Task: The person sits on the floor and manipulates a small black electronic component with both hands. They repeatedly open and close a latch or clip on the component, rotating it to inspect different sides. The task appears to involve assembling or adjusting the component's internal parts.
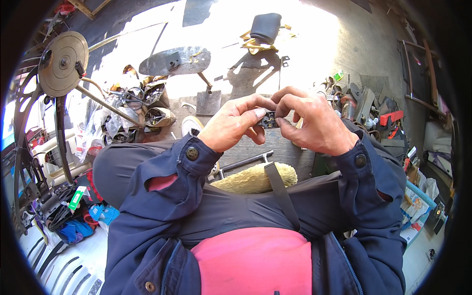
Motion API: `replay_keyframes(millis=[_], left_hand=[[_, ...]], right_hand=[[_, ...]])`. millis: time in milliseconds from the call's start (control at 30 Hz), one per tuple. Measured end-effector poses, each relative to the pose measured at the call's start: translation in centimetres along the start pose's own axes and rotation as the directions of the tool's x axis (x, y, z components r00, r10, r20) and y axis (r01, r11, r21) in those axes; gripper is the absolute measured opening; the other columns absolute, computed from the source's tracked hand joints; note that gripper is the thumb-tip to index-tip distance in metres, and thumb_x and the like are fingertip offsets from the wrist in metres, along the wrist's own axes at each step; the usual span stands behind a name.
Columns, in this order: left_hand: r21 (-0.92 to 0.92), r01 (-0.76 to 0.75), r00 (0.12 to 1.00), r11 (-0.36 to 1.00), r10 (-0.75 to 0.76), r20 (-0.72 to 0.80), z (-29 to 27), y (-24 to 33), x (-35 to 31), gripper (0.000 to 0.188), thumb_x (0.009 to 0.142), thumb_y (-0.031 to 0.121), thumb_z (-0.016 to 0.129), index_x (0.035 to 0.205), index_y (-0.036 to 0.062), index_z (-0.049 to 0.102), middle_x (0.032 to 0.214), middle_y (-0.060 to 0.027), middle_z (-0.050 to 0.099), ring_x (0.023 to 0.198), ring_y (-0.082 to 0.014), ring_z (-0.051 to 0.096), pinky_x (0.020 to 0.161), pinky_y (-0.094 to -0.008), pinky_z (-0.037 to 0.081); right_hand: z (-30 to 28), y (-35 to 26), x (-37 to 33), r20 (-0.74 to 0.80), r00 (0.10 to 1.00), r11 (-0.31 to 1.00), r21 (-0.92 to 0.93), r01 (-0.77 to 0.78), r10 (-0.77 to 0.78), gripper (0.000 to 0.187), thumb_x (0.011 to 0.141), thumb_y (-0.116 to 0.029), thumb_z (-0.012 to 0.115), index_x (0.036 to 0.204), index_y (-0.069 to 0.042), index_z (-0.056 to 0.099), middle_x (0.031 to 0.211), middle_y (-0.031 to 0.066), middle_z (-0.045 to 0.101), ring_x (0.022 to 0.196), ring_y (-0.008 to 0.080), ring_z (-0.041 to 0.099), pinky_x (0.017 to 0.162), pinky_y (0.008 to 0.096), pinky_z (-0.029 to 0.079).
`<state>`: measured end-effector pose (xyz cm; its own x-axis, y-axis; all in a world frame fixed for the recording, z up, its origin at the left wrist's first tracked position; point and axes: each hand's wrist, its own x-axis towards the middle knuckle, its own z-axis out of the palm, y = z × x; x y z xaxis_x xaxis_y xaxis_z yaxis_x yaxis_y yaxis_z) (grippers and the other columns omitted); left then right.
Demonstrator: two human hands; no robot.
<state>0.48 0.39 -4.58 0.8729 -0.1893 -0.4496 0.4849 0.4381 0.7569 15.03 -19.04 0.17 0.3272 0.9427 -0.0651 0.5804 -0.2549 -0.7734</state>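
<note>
Between my two hands, above my lap, is a small black piece [269, 121] with a few shiny metal bits on its face. My left hand [236, 120] pinches its left side, thumb on top and fingers curled beneath. From the right, my right hand [312, 120] grips the same piece with bent thumb and fingertips. The fingers cover its edges, so I cannot make out its exact kind. Beneath the hands, a fuzzy yellow roll [250, 179] lies near my lap, with a dark strap [282, 194] across it.
A round metal disc on a stand [64, 64] rises at the left. Ahead are an oval metal plate [174, 61] and a stool with a dark seat [265, 28]. Open bags of small parts [160, 117] stand left of my knees. Mixed tools and a red block [391, 118] lie at the right.
</note>
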Motion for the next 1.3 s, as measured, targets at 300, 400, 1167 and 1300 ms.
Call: replay_keyframes(millis=[300, 400, 1167, 1300], left_hand=[[-0.010, 0.021, 1.000, 1.000, -0.021, -0.015, -0.16, -0.45, 0.16, 0.031, 0.111, 0.021, 0.061, 0.137, 0.0036, 0.066, 0.111, -0.0066, 0.075, 0.083, -0.0169, 0.076, 0.080, -0.0325, 0.063], [-0.011, 0.031, 0.999, 0.999, -0.032, -0.021, -0.15, -0.54, 0.16, 0.032, 0.111, 0.020, 0.062, 0.138, 0.0036, 0.065, 0.109, -0.0070, 0.075, 0.084, -0.0173, 0.077, 0.080, -0.0325, 0.063], [-0.047, 0.058, 0.998, 0.997, -0.059, -0.009, -0.18, -0.48, 0.23, 0.037, 0.105, 0.014, 0.067, 0.140, 0.0025, 0.065, 0.107, -0.0093, 0.077, 0.087, -0.0187, 0.078, 0.084, -0.0343, 0.064], [-0.061, 0.068, 0.998, 0.996, -0.069, -0.013, -0.16, -0.49, 0.24, 0.037, 0.105, 0.015, 0.068, 0.140, 0.0030, 0.065, 0.106, -0.0091, 0.077, 0.087, -0.0189, 0.078, 0.084, -0.0348, 0.064]], right_hand=[[-0.02, -0.33, -0.21, 0.040, 0.999, 0.995, -0.096, -0.010, 0.013, 0.012, 0.083, 0.000, 0.074, 0.090, -0.002, 0.064, 0.110, 0.0130, 0.072, 0.096, 0.0343, 0.073, 0.080, 0.0411, 0.060], [0.11, -0.28, -0.25, 0.034, 0.999, 0.993, -0.115, 0.023, -0.019, 0.010, 0.084, -0.003, 0.074, 0.091, -0.002, 0.066, 0.107, 0.0131, 0.070, 0.093, 0.0351, 0.073, 0.080, 0.0422, 0.059], [0.15, -0.38, -0.37, 0.072, 0.997, 0.991, -0.131, -0.016, 0.025, 0.011, 0.085, -0.002, 0.074, 0.093, -0.001, 0.066, 0.112, 0.0131, 0.070, 0.098, 0.0334, 0.073, 0.083, 0.0413, 0.059], [0.28, -0.30, -0.36, 0.056, 0.998, 0.991, -0.131, 0.003, 0.005, 0.011, 0.085, -0.002, 0.074, 0.093, -0.001, 0.066, 0.111, 0.0132, 0.070, 0.096, 0.0336, 0.073, 0.082, 0.0410, 0.059]])
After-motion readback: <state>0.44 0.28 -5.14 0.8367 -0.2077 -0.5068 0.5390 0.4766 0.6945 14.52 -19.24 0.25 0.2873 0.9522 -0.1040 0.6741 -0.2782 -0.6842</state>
